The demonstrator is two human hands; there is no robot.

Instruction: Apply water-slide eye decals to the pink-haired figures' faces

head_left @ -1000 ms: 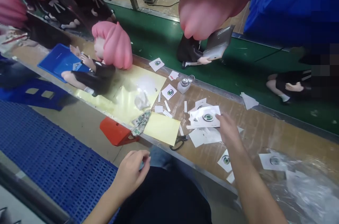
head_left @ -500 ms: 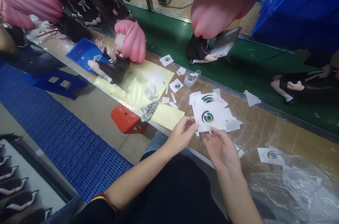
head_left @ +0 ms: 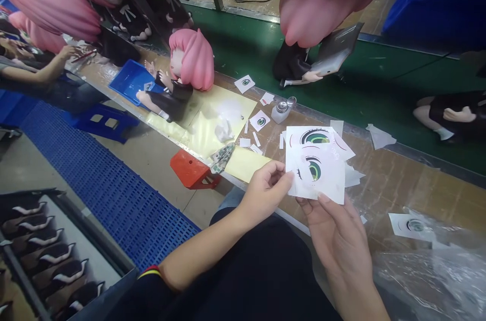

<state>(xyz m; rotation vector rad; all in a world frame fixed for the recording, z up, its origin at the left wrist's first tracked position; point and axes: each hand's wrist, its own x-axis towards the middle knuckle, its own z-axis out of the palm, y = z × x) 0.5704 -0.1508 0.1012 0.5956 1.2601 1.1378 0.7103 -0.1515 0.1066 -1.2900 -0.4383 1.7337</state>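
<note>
A white eye sticker sheet (head_left: 317, 171), printed with a green and black cartoon eye, is held up between both my hands just above the table's near edge. My left hand (head_left: 265, 190) pinches its left edge with thumb and fingertips. My right hand (head_left: 337, 232) supports it from below, fingers under the lower edge. More eye sticker sheets (head_left: 321, 137) lie fanned on the wooden table (head_left: 383, 189) right behind it. A pink-haired doll (head_left: 182, 75) in a black dress lies on a yellow sheet (head_left: 212, 121) to the left.
A small clear bottle (head_left: 281, 111), paper scraps and single eye stickers (head_left: 245, 83) lie by the green conveyor (head_left: 360, 93), which carries dolls (head_left: 304, 63). Crumpled plastic wrap (head_left: 425, 270) is at right. A red stool (head_left: 192, 170), a blue tray (head_left: 129, 80) and another person's arm (head_left: 34, 73) are at left.
My right hand left the pile on the table with a sheet and lifted it toward me. My left hand came up from my lap and took the sheet's left edge.
</note>
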